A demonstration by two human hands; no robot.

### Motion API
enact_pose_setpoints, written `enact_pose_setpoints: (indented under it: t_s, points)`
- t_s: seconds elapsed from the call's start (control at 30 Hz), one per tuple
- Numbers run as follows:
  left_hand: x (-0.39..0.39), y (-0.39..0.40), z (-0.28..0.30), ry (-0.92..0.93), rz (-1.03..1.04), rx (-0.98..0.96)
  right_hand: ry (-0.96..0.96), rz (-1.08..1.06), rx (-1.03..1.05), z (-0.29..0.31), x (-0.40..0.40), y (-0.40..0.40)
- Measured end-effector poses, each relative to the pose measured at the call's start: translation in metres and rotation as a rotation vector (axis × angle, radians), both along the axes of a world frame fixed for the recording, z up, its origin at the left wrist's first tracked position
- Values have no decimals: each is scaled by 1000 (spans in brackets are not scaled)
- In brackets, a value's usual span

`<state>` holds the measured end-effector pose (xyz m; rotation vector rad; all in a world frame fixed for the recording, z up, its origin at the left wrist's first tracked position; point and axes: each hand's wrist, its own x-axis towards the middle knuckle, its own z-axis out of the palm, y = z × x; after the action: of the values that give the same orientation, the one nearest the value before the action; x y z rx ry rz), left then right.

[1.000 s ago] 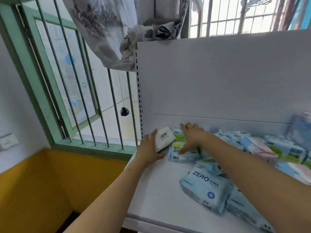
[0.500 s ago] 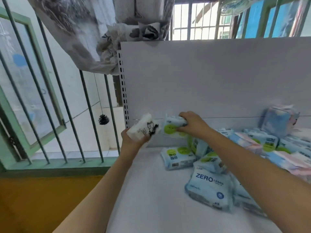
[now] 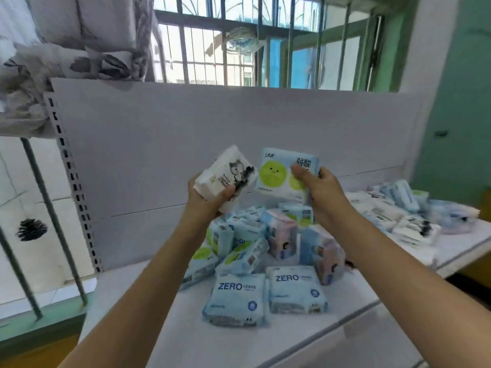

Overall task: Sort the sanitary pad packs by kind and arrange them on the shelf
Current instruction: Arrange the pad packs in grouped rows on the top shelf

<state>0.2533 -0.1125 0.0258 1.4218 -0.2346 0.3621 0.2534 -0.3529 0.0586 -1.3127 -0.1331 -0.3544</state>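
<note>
The white pack [image 3: 224,176] with a cat print is gripped in the left hand [image 3: 206,199], raised above the shelf [image 3: 148,322]. Beside it, the right hand [image 3: 322,191] pinches a blue pack [image 3: 281,172] with green circles. Two ZERO packs [image 3: 235,297] lie flat below, fronting a loose heap [image 3: 265,235].

"ZERO LEAKS" in blue on two light-blue packs lying side by side at near edge of pile: left pack [image 3: 235,298], right pack [image 3: 295,289]. Dark Chinese characters at top right of green-circle pack [image 3: 281,172]; small logo at its top left unreadable. Print on white cat pack [image 3: 225,176] too blurred.
</note>
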Motion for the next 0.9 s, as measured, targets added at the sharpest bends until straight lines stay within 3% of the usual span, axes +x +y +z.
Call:
enact_pose_setpoints:
  t_s: [0.23, 0.5, 0.7, 0.9]
  points:
    - [-12, -160, 12, -53, -261, 101, -42, -190, 69, 6, -65, -158]
    - [-49, -376, 19, -2, -335, 76, 21, -302, 6, -1, -149, -361]
    - [-85, -539, -21, 109, -536, 24, 72, -493, 70, -45, -230, -487]
    - [-145, -677, -109, 262, -728, 41, 276, -692, 163, -141, -312, -572]
